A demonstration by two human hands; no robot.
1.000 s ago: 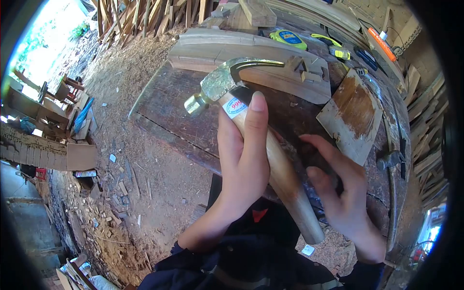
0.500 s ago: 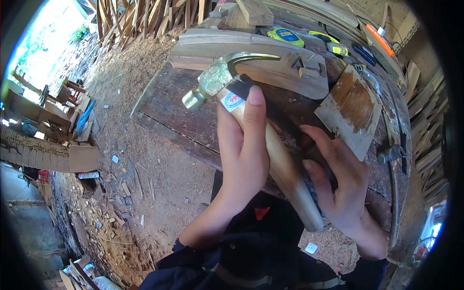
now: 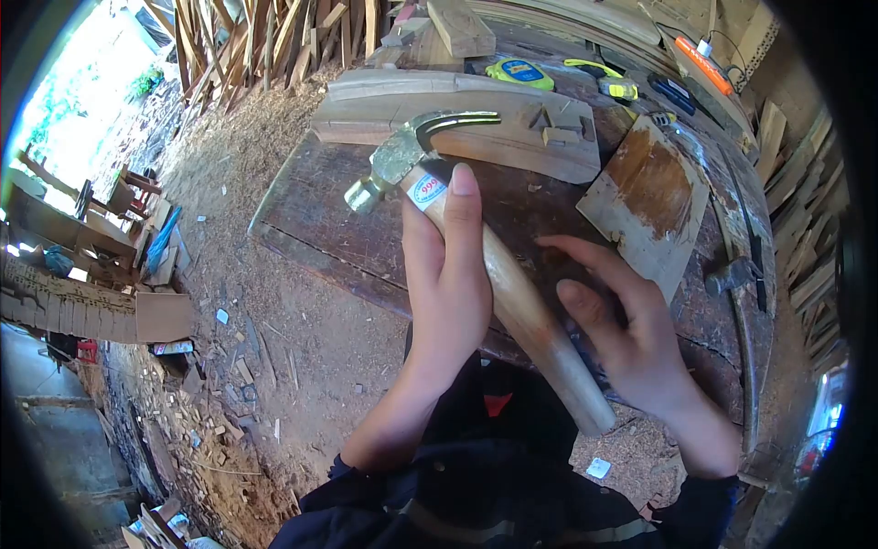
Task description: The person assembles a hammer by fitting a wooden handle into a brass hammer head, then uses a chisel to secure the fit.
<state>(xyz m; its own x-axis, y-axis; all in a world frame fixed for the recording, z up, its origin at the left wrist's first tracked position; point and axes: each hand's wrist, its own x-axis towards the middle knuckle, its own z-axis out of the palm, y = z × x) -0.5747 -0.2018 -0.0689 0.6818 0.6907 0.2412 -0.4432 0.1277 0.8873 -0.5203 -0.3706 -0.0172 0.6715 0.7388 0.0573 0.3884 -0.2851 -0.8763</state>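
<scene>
My left hand (image 3: 448,274) is wrapped around the upper wooden handle of a claw hammer (image 3: 530,316), its thumb lying along the handle. The shiny metal head points up and left, with the claw curving right, and a round red, white and blue sticker sits just below it. The handle slants down to the right, in front of my body. Beside the lower handle, my right hand (image 3: 636,339) is open, thumb and forefinger apart, and nothing shows between them. Its other fingers are partly hidden.
Beneath my hands is a worn wooden bench (image 3: 320,201). On it lie a shaped board (image 3: 512,156), a stained panel (image 3: 654,197), a tape measure (image 3: 521,73) and another hammer (image 3: 732,276). Scrap wood (image 3: 274,46) leans at the back; shavings cover the floor.
The hammer and my left hand have shifted slightly left in view. My right hand has drawn a little left too, its fingers still apart beside the handle.
</scene>
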